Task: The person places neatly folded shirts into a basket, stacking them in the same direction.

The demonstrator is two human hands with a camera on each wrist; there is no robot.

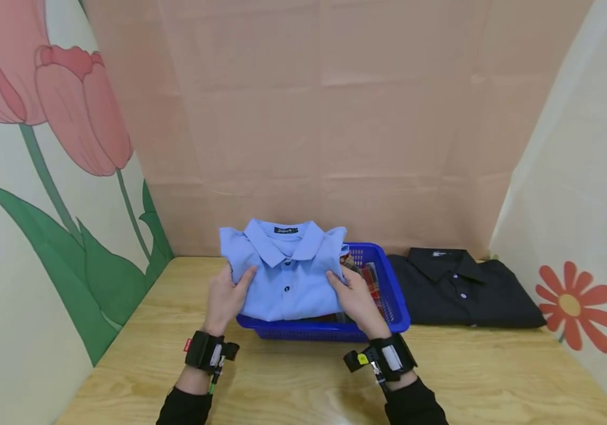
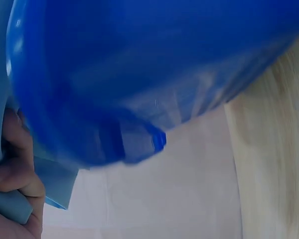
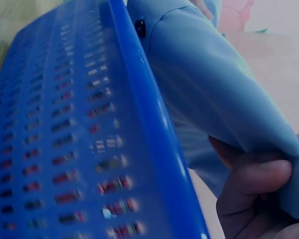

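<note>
A folded light blue collared shirt [image 1: 282,283] with dark buttons is held up over the blue plastic basket [image 1: 399,295], its collar at the far side. My left hand [image 1: 227,295] grips the shirt's left edge, thumb on top; the left wrist view shows the fingers [image 2: 20,164] curled around the cloth beside the basket rim. On the right edge, my right hand [image 1: 355,295] pinches the fabric, and the right wrist view shows its thumb and fingers [image 3: 259,179] closed on the fold. Plaid cloth [image 1: 371,283] lies inside the basket, partly hidden by the shirt.
A folded black shirt [image 1: 441,289] lies on the wooden table [image 1: 292,383], right of the basket. Brown sheeting [image 1: 324,118] hangs behind the table. Walls with a tulip picture [image 1: 80,112] and a red flower [image 1: 574,304] flank the sides.
</note>
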